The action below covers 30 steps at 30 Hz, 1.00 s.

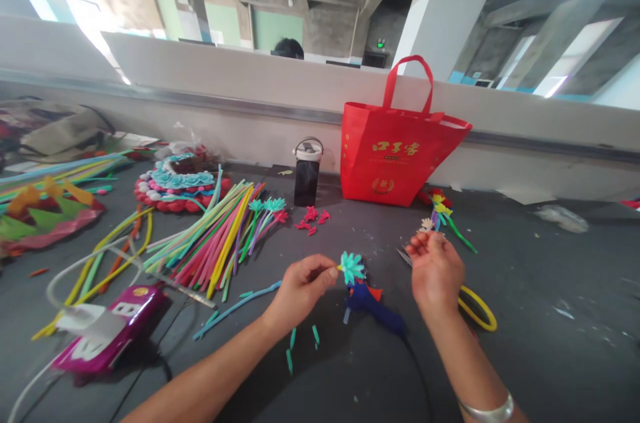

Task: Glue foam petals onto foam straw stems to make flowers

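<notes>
My left hand (300, 290) is closed in a pinch on a teal pipe-cleaner flower (352, 266), held just above the dark table. My right hand (434, 270) is curled to the right of it, fingers closed near a small white flower (426, 226); what it holds I cannot make out. A pair of scissors (404, 255) lies just left of the right hand. A blue glue gun (373, 306) with an orange trigger lies on the table between my hands. A yellow loop (479, 308) lies under my right wrist.
A fan of coloured pipe cleaners (215, 236) lies at the left, with a flower wreath (175, 186) behind it. A red tote bag (397, 150) and a dark bottle (307, 173) stand at the back wall. A purple power strip (113, 330) lies at front left. Another person's head (289, 48) shows beyond the partition.
</notes>
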{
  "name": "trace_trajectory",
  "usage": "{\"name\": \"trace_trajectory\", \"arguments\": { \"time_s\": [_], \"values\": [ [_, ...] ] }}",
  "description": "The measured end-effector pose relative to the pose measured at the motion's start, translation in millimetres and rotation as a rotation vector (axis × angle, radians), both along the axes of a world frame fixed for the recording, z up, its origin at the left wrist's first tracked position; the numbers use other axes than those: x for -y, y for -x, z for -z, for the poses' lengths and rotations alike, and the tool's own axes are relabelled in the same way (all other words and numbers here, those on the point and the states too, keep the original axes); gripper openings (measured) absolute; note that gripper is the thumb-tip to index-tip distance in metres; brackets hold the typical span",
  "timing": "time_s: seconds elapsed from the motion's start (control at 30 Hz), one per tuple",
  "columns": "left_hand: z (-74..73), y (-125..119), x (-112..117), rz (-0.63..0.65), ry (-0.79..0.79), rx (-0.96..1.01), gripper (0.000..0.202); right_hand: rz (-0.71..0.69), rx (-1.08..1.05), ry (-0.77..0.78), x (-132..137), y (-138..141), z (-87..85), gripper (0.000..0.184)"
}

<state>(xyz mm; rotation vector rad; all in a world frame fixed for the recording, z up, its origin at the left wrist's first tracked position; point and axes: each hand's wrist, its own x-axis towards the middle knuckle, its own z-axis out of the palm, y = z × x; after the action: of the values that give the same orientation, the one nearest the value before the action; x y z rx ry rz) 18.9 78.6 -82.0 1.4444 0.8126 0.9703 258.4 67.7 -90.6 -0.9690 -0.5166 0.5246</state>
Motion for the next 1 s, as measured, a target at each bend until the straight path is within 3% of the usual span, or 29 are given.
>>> {"name": "trace_trajectory", "arguments": {
  "time_s": [0.17, 0.37, 0.43, 0.53, 0.6, 0.87, 1.0],
  "values": [
    [5.5, -0.9, -5.3, 0.033, 0.297, 0.210, 0.031, -0.211, 0.014, 0.103, -3.3, 8.7, 5.1, 0.032],
    [5.0, -1.8, -5.2, 0.041, 0.418, 0.311, 0.028, -0.762, 0.261, 0.196, 15.8, 63.2, 3.7, 0.044],
    [5.3, -2.4, -4.1, 0.058, 0.428, 0.314, 0.027, -0.855, 0.378, 0.211, 21.5, 72.9, 2.2, 0.046],
    [7.3, -3.3, -3.1, 0.094, 0.439, 0.306, 0.025, -0.802, 0.456, 0.332, 23.4, 75.8, 3.4, 0.033],
    [9.0, -3.4, -3.4, 0.100, 0.466, 0.311, 0.023, -0.728, 0.401, 0.378, 21.9, 72.6, 4.8, 0.031],
    [12.8, -1.1, -7.4, 0.137, 0.557, 0.384, 0.020, -0.475, -0.088, 0.063, 16.0, 49.9, -10.1, 0.032],
    [13.3, -0.9, -7.8, 0.144, 0.559, 0.406, 0.020, -0.388, -0.154, 0.070, 12.2, 48.3, -5.9, 0.039]
  ]
}}
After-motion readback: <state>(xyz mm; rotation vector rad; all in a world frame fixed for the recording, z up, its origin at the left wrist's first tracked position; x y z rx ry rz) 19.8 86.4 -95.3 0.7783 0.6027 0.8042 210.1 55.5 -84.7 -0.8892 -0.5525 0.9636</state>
